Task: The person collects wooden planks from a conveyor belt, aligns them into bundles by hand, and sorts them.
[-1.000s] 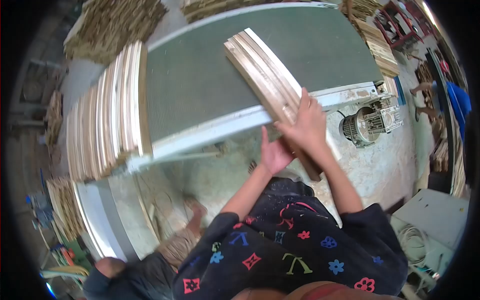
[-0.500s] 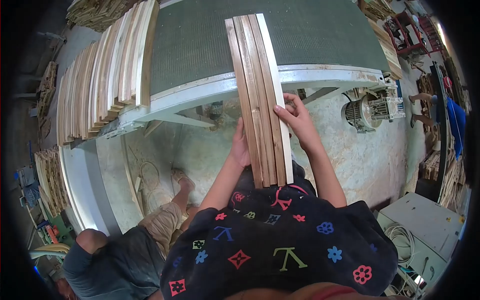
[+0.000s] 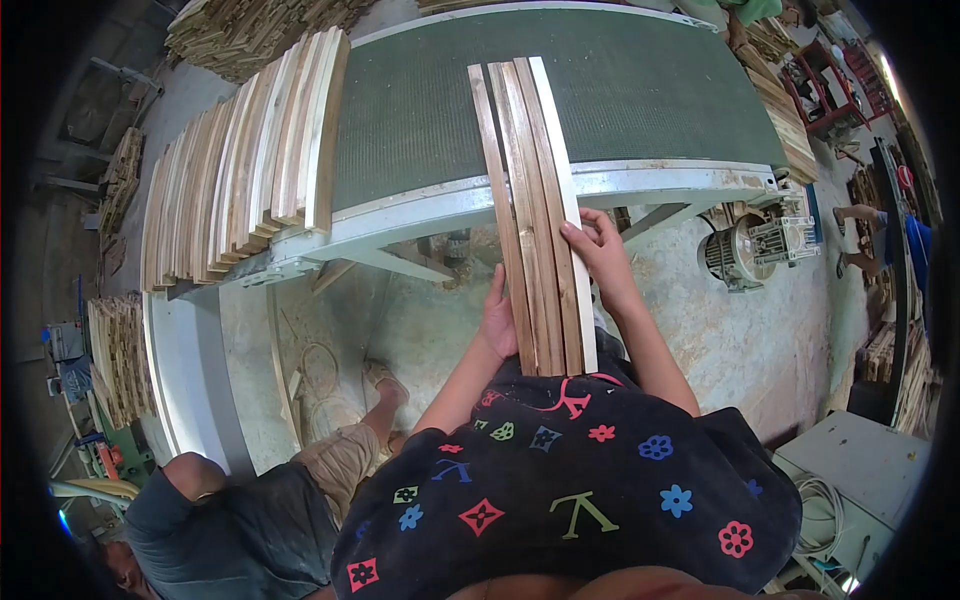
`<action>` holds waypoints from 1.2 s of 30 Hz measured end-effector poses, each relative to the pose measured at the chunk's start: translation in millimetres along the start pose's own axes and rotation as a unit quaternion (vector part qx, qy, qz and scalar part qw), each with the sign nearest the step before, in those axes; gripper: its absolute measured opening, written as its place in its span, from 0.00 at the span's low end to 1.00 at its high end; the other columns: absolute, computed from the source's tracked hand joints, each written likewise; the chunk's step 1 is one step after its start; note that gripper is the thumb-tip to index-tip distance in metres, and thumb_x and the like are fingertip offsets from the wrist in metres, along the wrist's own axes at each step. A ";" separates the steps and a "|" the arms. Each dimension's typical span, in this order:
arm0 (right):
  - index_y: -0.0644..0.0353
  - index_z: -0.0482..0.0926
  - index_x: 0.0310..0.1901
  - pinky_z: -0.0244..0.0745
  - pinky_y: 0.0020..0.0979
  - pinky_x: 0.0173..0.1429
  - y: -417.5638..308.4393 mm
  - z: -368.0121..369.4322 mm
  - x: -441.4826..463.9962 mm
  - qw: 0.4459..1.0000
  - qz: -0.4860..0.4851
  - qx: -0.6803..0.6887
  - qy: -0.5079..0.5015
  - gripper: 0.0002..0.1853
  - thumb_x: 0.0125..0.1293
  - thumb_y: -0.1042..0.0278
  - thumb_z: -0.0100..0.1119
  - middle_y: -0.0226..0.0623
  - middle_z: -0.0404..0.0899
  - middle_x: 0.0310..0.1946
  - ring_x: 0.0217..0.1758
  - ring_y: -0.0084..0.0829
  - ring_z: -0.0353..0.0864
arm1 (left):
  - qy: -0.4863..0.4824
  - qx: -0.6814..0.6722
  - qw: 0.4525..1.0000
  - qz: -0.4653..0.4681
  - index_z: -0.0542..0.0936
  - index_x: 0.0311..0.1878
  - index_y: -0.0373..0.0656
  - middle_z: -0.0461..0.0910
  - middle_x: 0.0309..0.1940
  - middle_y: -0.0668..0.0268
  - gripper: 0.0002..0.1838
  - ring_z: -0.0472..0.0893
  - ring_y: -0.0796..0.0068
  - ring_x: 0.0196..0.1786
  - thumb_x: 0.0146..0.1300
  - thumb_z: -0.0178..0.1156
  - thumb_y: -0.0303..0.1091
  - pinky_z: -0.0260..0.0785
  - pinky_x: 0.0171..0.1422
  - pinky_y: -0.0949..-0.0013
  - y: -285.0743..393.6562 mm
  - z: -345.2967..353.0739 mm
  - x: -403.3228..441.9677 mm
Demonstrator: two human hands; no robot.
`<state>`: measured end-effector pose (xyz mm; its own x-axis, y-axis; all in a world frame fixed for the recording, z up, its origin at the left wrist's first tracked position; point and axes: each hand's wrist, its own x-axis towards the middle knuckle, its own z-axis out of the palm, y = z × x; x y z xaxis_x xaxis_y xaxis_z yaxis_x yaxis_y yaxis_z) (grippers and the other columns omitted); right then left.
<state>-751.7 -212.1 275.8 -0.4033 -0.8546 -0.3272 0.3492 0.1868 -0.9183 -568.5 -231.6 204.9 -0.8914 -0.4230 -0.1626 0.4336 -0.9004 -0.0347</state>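
Several long wooden strips lie side by side between my hands, their far ends over the green belt and their near ends against my shirt. A narrow gap parts the leftmost strip from the others at the far end. My left hand supports the bundle from the left, its thumb up along the edge and its other fingers partly hidden beneath. On the right, my right hand grips the pale outer strip, thumb on top.
A row of wooden strips stands at the belt's left end. A motor sits below its right end. A co-worker is at the lower left. A grey cabinet stands at the lower right.
The strips have turned from a slant to nearly straight ahead and come closer to my body. My hands have moved apart to the bundle's two sides. A gap has opened beside the leftmost strip.
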 end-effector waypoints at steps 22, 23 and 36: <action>0.67 0.67 0.60 0.77 0.25 0.53 -1.1 4.0 -4.6 0.999 -0.016 -0.012 -0.029 0.27 0.68 0.62 0.67 0.43 0.85 0.45 0.48 0.25 0.83 | 0.015 0.064 0.998 0.021 0.61 0.75 0.41 0.70 0.69 0.52 0.38 0.73 0.55 0.70 0.76 0.41 0.62 0.68 0.73 0.49 -0.7 -3.7 -7.0; 0.67 0.67 0.60 0.77 0.25 0.53 -0.7 3.6 -4.3 0.999 -0.017 -0.015 -0.029 0.27 0.68 0.62 0.67 0.43 0.85 0.45 0.48 0.25 0.83 | 0.011 0.055 0.998 0.021 0.61 0.75 0.41 0.70 0.69 0.51 0.37 0.73 0.55 0.69 0.76 0.41 0.61 0.68 0.73 0.49 -0.5 -4.1 -7.2; 0.68 0.71 0.62 0.75 0.24 0.50 3.3 -4.1 -2.5 0.999 -0.043 -0.025 -0.007 0.27 0.71 0.56 0.63 0.40 0.86 0.44 0.44 0.21 0.81 | 0.043 0.064 0.997 -0.001 0.60 0.76 0.42 0.68 0.70 0.49 0.42 0.70 0.44 0.70 0.72 0.41 0.67 0.60 0.75 0.36 -7.1 -15.8 -6.5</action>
<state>-753.0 -207.4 272.8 -0.4177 -0.8752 -0.2440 0.2706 0.1365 -0.9530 -563.8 -220.8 190.6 -0.8753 -0.4159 -0.2466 0.4067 -0.9091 0.0896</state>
